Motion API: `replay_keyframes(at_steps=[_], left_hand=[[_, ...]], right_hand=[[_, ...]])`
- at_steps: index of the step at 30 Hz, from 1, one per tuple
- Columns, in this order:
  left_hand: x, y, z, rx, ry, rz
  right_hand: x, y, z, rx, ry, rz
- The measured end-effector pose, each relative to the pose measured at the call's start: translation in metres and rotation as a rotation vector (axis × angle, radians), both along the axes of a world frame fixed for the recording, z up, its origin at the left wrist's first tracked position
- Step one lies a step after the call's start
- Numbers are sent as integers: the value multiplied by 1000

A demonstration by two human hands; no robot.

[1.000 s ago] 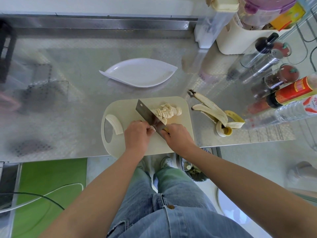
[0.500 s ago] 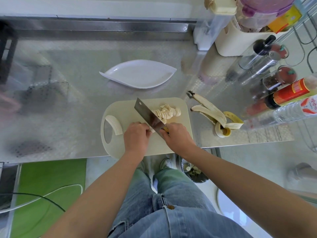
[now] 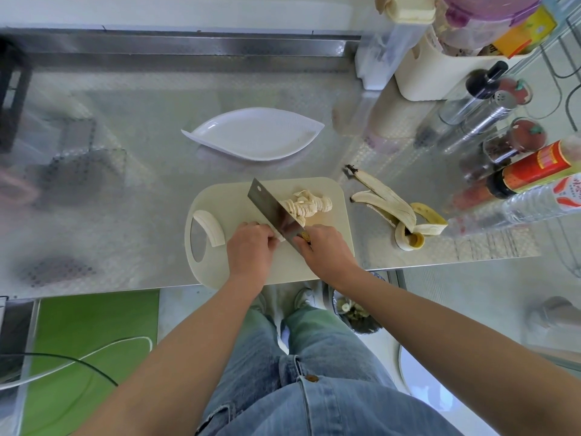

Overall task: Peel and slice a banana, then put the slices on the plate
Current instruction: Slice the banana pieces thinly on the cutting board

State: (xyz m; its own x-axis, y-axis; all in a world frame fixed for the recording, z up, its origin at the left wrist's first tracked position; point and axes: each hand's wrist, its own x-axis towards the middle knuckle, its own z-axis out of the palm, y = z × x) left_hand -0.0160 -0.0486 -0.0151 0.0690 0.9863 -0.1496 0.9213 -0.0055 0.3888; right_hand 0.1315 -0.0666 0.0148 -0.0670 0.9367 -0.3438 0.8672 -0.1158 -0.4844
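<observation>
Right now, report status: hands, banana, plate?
Right hand grips steel cleaver; left hand holds banana stub. Pale slices piled on cream cutting board. White leaf-shaped plate empty.

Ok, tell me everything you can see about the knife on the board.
The cleaver has a broad rectangular blade of dull grey metal with a small hole near its far top corner. It slants across the cutting board, running from the right hand, which grips the mostly hidden handle, away to the left. Banana slices are heaped right beside it on its right; the left hand holds the uncut banana piece at its left side.
</observation>
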Motion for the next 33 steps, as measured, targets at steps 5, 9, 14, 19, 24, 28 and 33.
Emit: replay_keyframes(at_steps=[5,9,14,19,24,28,33], left_hand=[[0,0,2,6,11,-5],[0,0,1,10,17,-2],[-1,0,-2,10,5,4],[-1,1,-2,7,8,-7],[-2,0,-2,7,1,-2],[-1,0,-1,10,7,-1],[-1,1,-3,14,-1,7]], right_hand=[[2,1,4,22,-1,27],[3,0,1,4,-11,25],[3,-1,-1,21,-10,16],[4,1,4,46,-7,9],[2,2,4,23,-5,27],[2,2,3,17,0,26],[2,3,1,10,14,24]])
